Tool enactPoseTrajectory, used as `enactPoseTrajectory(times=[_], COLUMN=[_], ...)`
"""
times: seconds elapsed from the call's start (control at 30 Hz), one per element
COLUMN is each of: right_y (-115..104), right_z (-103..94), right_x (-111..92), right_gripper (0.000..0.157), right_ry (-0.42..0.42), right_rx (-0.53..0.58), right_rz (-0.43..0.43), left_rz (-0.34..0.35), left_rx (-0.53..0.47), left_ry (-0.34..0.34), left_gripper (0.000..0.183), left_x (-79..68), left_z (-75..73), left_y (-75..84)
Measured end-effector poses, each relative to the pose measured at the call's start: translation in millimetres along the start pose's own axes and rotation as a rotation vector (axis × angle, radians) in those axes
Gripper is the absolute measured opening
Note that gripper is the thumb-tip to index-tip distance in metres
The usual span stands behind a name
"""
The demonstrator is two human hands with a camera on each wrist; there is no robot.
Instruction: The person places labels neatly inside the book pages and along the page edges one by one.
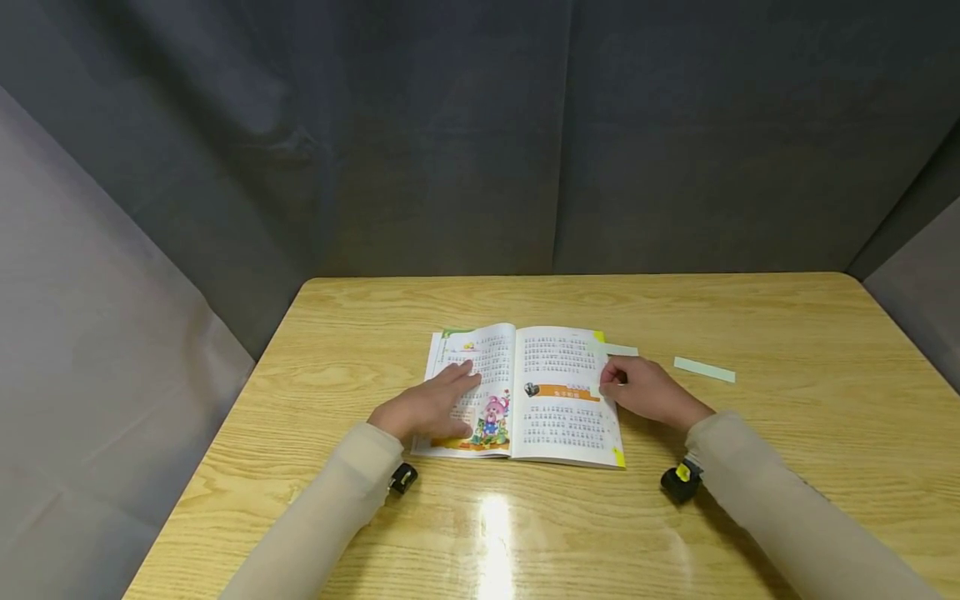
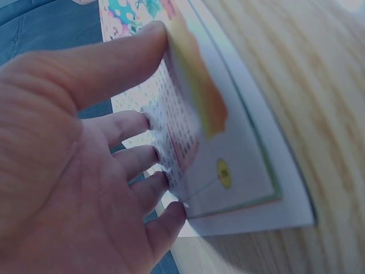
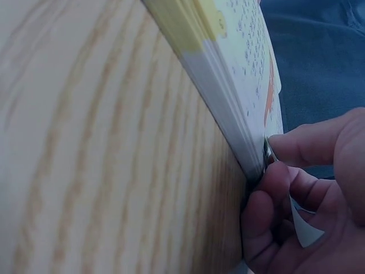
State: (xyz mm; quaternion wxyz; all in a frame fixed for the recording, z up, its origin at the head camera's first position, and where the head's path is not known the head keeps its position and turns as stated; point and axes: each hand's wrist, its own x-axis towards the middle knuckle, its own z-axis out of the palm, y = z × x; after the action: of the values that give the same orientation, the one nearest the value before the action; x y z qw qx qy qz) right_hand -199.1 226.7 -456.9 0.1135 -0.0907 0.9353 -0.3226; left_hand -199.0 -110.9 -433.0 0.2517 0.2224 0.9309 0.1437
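Progress: seemingly partway, with one flat pale-green paper strip (image 1: 622, 350) jutting at two o'clock from the open illustrated paper book (image 1: 555, 360) mid-way on the tan wood-grain surface (image 1: 360, 333), second strip (image 3: 308, 234) pinched by right hand (image 1: 648, 390) at three. Leaves third strip (image 1: 705, 369) loose beyond. Shows left hand (image 1: 435, 404) spread at nine. Totals one book, three strips.

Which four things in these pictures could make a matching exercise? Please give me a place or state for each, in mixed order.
1. Book
2. Right hand
3. Left hand
4. Rightmost strip

A. Rests on the left page
B. Lies flat on the table, right of the book
C. Lies open
D. Pinches a pale strip at the book's edge

Pairs: 1-C; 2-D; 3-A; 4-B
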Motion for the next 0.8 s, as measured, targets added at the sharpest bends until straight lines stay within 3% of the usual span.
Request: enactPoseTrajectory(times=[0.8], right_y=[-0.8], right_z=[0.7], right_x=[-0.7], right_gripper=[0.006], right_ry=[0.013], right_rx=[0.006], right_rz=[-0.003], left_rz=[-0.007], left_rx=[0.002], left_ry=[-0.005], left_gripper=[0.082], left_x=[-1.7], left_z=[-1.0], left_y=[1.2])
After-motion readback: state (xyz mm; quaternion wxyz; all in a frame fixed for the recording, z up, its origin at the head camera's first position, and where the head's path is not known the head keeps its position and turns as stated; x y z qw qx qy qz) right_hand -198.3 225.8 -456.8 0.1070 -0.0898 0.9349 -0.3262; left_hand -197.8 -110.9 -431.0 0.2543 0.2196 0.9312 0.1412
